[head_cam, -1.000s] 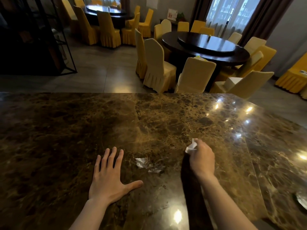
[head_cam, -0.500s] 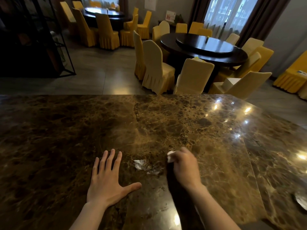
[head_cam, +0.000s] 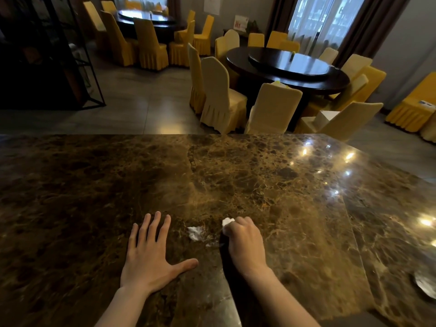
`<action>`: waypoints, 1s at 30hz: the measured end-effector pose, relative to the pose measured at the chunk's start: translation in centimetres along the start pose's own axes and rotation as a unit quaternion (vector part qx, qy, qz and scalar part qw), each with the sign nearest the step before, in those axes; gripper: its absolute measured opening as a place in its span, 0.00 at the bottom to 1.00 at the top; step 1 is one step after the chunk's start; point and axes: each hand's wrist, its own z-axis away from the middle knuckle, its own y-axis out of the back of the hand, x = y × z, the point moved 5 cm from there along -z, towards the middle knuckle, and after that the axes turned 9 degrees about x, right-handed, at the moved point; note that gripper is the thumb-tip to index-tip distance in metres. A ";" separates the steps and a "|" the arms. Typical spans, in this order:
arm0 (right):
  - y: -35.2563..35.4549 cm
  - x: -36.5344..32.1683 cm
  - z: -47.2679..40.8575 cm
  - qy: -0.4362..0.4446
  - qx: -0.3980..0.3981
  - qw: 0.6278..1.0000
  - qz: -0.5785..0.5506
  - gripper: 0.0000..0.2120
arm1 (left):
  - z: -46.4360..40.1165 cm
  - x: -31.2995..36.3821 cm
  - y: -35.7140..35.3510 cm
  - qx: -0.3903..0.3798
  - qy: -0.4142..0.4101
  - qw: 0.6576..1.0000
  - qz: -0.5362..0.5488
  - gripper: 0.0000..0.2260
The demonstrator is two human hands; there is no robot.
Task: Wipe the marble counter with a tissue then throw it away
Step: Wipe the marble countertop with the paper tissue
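Head view: right hand (head_cam: 245,244) has its fingers (head_cam: 240,221) curled tight around a balled tissue (head_cam: 227,222), pressed on the marble counter (head_cam: 259,175). White smear (head_cam: 195,232) lies just left, between it and the flat, spread left hand (head_cam: 148,260).

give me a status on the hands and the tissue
Left hand flat on brown marble counter, fingers spread. Right hand fisted on crumpled white tissue, beside white smear. Nothing in the way.

I see dark round dining table (head_cam: 286,67) ringed by yellow-covered chairs (head_cam: 218,95); second round table (head_cam: 146,16) far left; black metal shelf (head_cam: 77,57); curtained window (head_cam: 323,22).
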 end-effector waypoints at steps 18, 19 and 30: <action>0.2 0.1 -0.9 0.078 -0.061 0.994 0.039 0.07 | 0.0 -0.5 0.2 -0.001 0.007 1.000 -0.003 0.63; 0.5 1.1 -1.1 0.072 -0.057 0.995 0.047 0.06 | 0.0 -0.4 0.2 -0.005 0.008 1.000 -0.003 0.63; 1.0 1.3 -1.7 -0.053 0.042 0.997 0.045 0.08 | -0.1 -0.1 -0.3 -0.014 0.003 1.000 -0.008 0.63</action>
